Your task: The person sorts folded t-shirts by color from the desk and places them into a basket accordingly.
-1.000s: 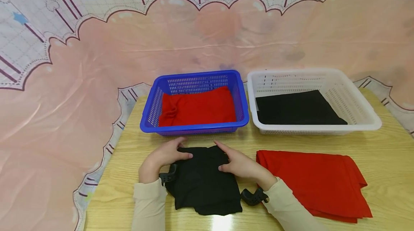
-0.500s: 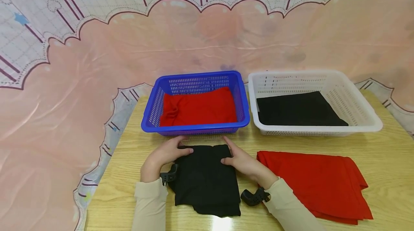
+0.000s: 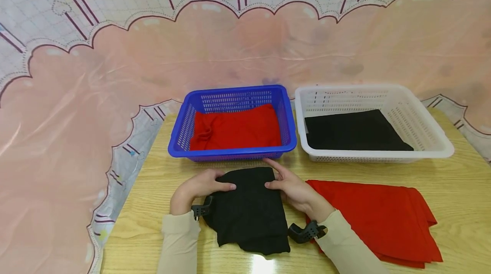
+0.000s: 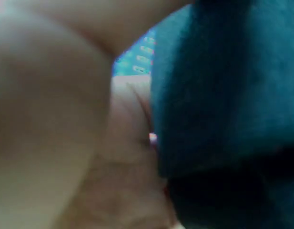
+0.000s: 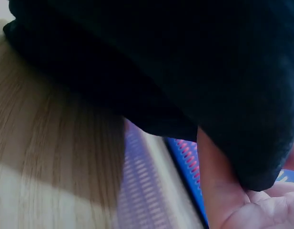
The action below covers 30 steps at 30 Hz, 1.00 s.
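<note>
A folded black cloth (image 3: 249, 214) lies in front of the blue basket, its far edge lifted off the table. At its far left corner my left hand (image 3: 201, 187) grips it, thumb on top and fingers beneath. My right hand (image 3: 295, 188) pinches the far right corner between thumb and fingers, with the index finger stretched out toward the basket. In the right wrist view the black cloth (image 5: 161, 62) drapes over the fingers (image 5: 216, 186), its underside raised from the wood. Dark fabric (image 4: 208, 95) fills the right half of the left wrist view.
Behind the hands stands a blue basket (image 3: 230, 153) with a red cloth (image 3: 241, 127) in it. To its right is a white basket (image 3: 376, 153) holding a folded black cloth (image 3: 353, 131). Another folded red cloth (image 3: 379, 218) lies on the wooden table (image 3: 134, 223) at the right.
Both hands have closed on the far corners of the black cloth, with fingers now under it. Its far edge has risen slightly and the cloth has shifted a little to the right.
</note>
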Available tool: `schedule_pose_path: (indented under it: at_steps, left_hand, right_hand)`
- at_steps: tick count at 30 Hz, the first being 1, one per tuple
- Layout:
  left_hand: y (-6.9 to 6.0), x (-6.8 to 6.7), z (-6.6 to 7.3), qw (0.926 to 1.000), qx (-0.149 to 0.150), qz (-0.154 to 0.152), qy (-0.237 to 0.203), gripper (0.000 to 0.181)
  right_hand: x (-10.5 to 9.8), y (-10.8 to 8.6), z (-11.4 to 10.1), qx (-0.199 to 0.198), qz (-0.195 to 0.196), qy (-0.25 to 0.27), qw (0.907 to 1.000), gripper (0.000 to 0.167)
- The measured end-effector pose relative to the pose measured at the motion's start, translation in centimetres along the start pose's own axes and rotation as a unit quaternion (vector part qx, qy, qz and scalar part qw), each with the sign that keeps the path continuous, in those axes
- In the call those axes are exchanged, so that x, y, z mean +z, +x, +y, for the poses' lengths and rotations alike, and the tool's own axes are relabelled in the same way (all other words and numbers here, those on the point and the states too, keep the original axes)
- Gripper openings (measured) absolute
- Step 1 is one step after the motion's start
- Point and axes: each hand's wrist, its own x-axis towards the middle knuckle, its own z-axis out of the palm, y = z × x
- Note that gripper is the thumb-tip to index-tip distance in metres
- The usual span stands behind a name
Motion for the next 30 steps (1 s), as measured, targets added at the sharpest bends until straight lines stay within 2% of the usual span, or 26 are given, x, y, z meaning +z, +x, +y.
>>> schedule_pose_path:
  at_steps: [3, 10, 18, 23, 25, 28, 30]
  left_hand:
    - [-0.1, -0.1, 0.0, 0.9995, 0.02, -0.012, -0.02, 0.031]
    - [-0.2, -0.3, 0.1, 0.9965, 0.044, -0.026, -0.066, 0.036]
    - [-0.4, -0.4, 0.1, 0.9929, 0.079, -0.006, -0.089, 0.048]
    - [-0.6, -0.6, 0.4, 0.9904, 0.084, 0.008, -0.11, 0.053]
    - [-0.7, -0.6, 0.6, 0.9864, 0.099, 0.008, -0.131, 0.05]
    - [-0.5, -0.7, 0.8, 0.9744, 0.139, 0.002, -0.176, 0.044]
    - [-0.5, -0.6, 0.9, 0.9636, 0.165, -0.003, -0.211, 0.044]
  right_hand:
    - [0.0, -0.1, -0.2, -0.009, -0.02, 0.034, 0.9992, 0.071]
    - [0.1, -0.6, -1.0, -0.023, -0.038, 0.087, 0.9952, 0.067]
    - [0.1, -1.1, -1.8, -0.037, -0.071, 0.112, 0.9905, 0.061]
    - [0.0, -1.3, -2.5, -0.041, -0.089, 0.115, 0.9885, 0.057]
    - [-0.1, -1.5, -2.8, -0.05, -0.088, 0.112, 0.9885, 0.055]
    - [-0.4, -1.9, -3.4, -0.069, -0.084, 0.117, 0.9871, 0.052]
    - [-0.5, -2.2, -3.8, -0.079, -0.09, 0.126, 0.9848, 0.05]
